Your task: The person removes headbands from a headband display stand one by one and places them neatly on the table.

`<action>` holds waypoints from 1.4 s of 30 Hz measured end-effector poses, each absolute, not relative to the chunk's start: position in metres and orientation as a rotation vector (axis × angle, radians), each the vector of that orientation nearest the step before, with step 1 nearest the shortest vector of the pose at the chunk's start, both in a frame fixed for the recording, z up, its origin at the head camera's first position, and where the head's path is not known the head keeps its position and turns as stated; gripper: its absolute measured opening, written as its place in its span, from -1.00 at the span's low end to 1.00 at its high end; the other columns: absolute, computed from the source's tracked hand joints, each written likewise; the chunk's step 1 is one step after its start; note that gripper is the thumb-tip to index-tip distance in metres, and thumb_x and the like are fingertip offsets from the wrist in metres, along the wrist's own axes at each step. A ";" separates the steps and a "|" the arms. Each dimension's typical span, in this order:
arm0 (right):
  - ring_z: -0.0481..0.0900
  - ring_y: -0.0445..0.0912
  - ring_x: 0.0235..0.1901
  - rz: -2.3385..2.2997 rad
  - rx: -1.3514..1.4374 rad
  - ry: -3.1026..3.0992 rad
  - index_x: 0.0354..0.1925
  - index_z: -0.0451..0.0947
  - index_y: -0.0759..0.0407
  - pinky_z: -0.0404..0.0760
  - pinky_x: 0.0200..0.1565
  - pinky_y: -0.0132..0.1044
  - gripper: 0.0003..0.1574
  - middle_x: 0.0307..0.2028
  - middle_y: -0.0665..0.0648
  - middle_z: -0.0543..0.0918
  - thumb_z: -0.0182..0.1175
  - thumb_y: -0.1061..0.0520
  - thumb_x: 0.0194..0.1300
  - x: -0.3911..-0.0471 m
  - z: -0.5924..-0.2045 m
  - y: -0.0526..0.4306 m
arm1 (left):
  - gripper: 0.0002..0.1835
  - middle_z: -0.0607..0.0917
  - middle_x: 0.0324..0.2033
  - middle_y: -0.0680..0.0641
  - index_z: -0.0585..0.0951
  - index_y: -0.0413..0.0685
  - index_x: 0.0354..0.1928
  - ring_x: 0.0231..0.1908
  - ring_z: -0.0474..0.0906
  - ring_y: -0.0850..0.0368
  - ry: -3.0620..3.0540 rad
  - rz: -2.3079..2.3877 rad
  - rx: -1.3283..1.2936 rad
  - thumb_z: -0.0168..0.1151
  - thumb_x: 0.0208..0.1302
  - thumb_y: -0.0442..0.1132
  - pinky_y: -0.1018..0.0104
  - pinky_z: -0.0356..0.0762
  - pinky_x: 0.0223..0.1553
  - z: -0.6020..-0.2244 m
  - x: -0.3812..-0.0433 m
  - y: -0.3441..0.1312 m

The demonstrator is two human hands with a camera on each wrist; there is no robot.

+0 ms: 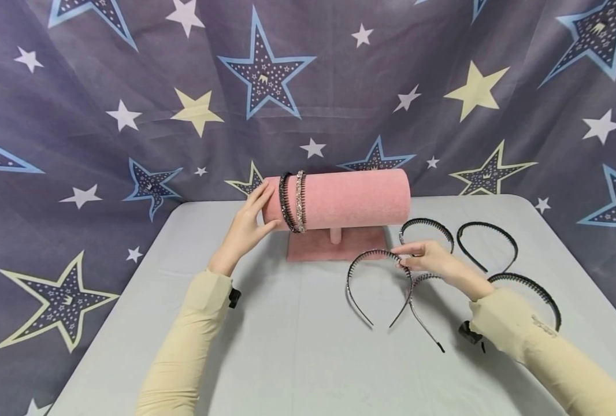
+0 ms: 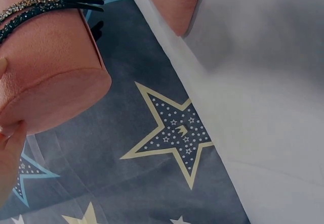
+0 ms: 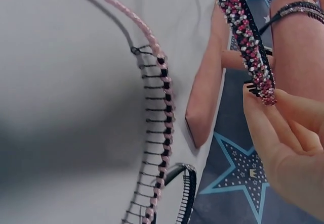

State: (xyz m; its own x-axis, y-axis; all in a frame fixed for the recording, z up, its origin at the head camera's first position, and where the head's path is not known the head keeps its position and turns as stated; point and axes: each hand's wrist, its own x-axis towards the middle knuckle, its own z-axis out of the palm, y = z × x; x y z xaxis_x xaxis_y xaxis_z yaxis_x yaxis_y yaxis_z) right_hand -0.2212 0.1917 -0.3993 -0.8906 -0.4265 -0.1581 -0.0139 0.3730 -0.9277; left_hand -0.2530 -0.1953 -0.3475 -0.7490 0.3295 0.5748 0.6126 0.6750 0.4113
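A pink cylindrical headband stand (image 1: 357, 196) is at the back of the table on a pink base (image 1: 308, 245). Around its left part sit a black headband (image 1: 285, 202) and a silvery glittering headband (image 1: 300, 202), side by side. My left hand (image 1: 245, 225) holds the roll's left end, fingers over the top and thumb lower down. Between thumb and fingers, my right hand (image 1: 433, 263) pinches a toothed headband (image 1: 357, 263), raised in front of the base's right side. Pink and silver rhinestones (image 3: 245, 42) cover part of that headband in the right wrist view.
On the table's right side lie a pink braided headband (image 3: 166, 107), partly behind my right hand, and several black ones, including a back one (image 1: 487, 224) and one by my right sleeve (image 1: 537, 284). A star-patterned cloth (image 1: 334, 110) hangs behind the table (image 1: 287, 335).
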 end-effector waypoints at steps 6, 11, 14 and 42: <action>0.59 0.11 -0.23 -1.499 -0.387 2.251 0.07 0.34 0.47 0.58 -0.18 -0.24 -0.50 -0.21 0.43 0.57 0.07 0.31 0.14 -0.221 -0.404 0.185 | -0.25 0.21 0.25 -0.20 0.27 -0.23 0.23 0.25 0.11 -0.07 -2.432 -0.832 -0.715 0.34 -0.06 -0.37 0.14 0.13 0.22 -0.347 -0.253 -0.195; 0.60 0.04 -0.24 -1.496 -0.361 2.226 0.07 0.35 0.46 0.57 -0.15 -0.25 -0.50 -0.22 0.40 0.59 0.09 0.31 0.12 -0.221 -0.408 0.181 | -0.26 0.21 0.25 -0.20 0.27 -0.23 0.23 0.24 0.11 -0.08 -2.438 -0.826 -0.713 0.34 -0.06 -0.36 0.12 0.14 0.22 -0.345 -0.252 -0.194; 0.61 -0.07 -0.26 -1.484 -0.353 2.223 0.06 0.36 0.44 0.56 -0.14 -0.28 -0.49 -0.21 0.36 0.60 0.11 0.29 0.12 -0.221 -0.409 0.179 | -0.26 0.21 0.25 -0.21 0.27 -0.23 0.24 0.23 0.13 -0.10 -2.437 -0.819 -0.719 0.33 -0.05 -0.36 0.10 0.16 0.21 -0.345 -0.252 -0.194; 0.60 -0.18 -0.39 -1.550 -0.335 2.129 -0.02 0.35 0.60 0.60 -0.28 -0.35 -0.56 -0.21 0.45 0.56 0.05 0.46 0.06 -0.226 -0.426 0.167 | -0.24 0.19 0.26 -0.21 0.25 -0.22 0.25 0.24 0.11 -0.08 -2.432 -0.851 -0.740 0.34 -0.06 -0.35 0.11 0.14 0.22 -0.346 -0.252 -0.195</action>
